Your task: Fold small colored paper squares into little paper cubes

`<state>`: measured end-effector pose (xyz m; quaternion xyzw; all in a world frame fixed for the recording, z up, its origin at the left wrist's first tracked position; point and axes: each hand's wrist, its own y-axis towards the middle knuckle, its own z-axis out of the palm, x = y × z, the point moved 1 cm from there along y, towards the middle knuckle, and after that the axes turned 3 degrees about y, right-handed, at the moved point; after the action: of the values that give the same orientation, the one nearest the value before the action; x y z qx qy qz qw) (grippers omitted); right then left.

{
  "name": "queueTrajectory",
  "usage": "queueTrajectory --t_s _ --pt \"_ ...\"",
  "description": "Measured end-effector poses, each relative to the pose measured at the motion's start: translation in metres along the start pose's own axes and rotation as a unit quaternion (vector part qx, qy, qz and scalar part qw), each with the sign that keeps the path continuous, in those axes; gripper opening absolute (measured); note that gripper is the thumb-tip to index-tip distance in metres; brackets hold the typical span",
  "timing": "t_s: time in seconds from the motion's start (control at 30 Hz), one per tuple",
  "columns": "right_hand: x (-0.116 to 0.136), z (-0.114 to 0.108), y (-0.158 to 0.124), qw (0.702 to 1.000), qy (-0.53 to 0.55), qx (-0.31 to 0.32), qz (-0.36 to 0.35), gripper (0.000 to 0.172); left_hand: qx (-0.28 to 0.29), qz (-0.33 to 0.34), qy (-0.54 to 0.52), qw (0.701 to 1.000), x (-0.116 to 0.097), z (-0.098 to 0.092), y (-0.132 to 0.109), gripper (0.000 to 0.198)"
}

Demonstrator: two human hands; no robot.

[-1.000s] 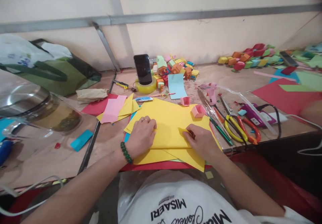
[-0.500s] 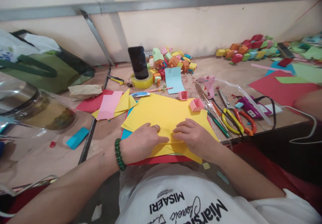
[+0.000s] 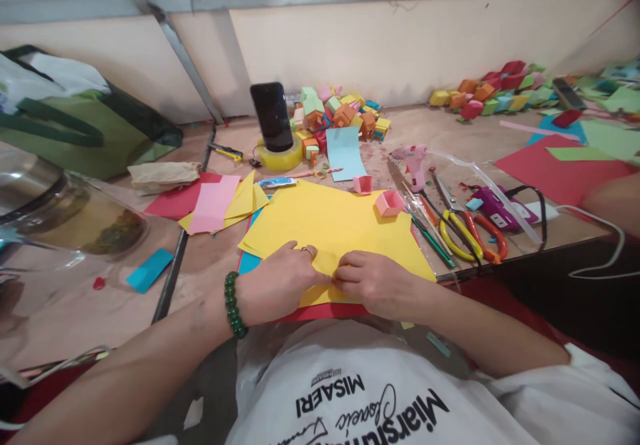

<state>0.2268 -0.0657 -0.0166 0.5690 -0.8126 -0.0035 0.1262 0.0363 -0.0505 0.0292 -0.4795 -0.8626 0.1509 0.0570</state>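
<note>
**Close-in work at the near edge of the yellow paper (image 3: pixel 310 218)**

So the yellow paper is lying right in front of the person, on top of a red sheet (image 3: pixel 325 312) that pokes out along the near side, with some blue paper (image 3: pixel 249 263) peeking out at the left. Both hands are down on the yellow, fingertips nearly meeting.

The left hand (image 3: pixel 285 282) is loosely spread, index finger stretched out, and looks like it's pressing rather than gripping. The right hand (image 3: pixel 383 282) has its fingers curled and bunched, tips down at pretty much the same spot. Can't tell if either one has a bit of paper pinched, since the fingers hide it.

My read: the step in hand is careful fingertip work on the paper, maybe pressing or lining up an edge, but the exact spot is covered. Next move, I'd say, calls for the left finger keeping the sheet steady while the right fingertips press evenly or get a clean hold, so nothing skids on the layers underneath.

Also, there's a pink paper box (image 3: pixel 390 203) sitting on the far right part of the yellow, so a hard tug could knock it. The glue gun (image 3: pixel 416 164) is beyond that, well apart from both hands.
</note>
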Motion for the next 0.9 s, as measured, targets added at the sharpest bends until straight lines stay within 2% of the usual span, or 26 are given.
queueTrajectory --t_s 0.17,0.33,0.43,0.63,0.77,0.9 --pt "-0.001 0.001 -0.013 1.0 -0.009 0.026 0.008 0.023 -0.018 -0.002 -0.027 0.999 0.001 0.002 -0.001 0.044" --pt "-0.001 0.0 -0.034 0.999 0.001 -0.009 0.046 0.022 -0.04 -0.004 -0.043 0.998 0.001 0.007 -0.004 0.04" --pt "0.0 0.0 -0.04 0.998 0.009 -0.032 0.062 0.023 -0.049 -0.018 -0.019 0.998 -0.006 0.008 -0.005 0.039" --pt "0.0 0.003 -0.039 0.997 0.005 -0.038 0.067 0.03 -0.062 -0.037 0.019 0.997 -0.027 0.009 -0.009 0.023" --pt "-0.001 0.004 -0.044 0.996 0.011 -0.051 0.075 0.033 -0.089 -0.077 0.01 0.993 -0.029 0.016 -0.024 0.027" --pt "-0.003 0.005 -0.056 0.992 0.023 -0.078 0.093 0.036 -0.111 -0.116 -0.002 0.987 -0.027 0.034 -0.041 0.045"
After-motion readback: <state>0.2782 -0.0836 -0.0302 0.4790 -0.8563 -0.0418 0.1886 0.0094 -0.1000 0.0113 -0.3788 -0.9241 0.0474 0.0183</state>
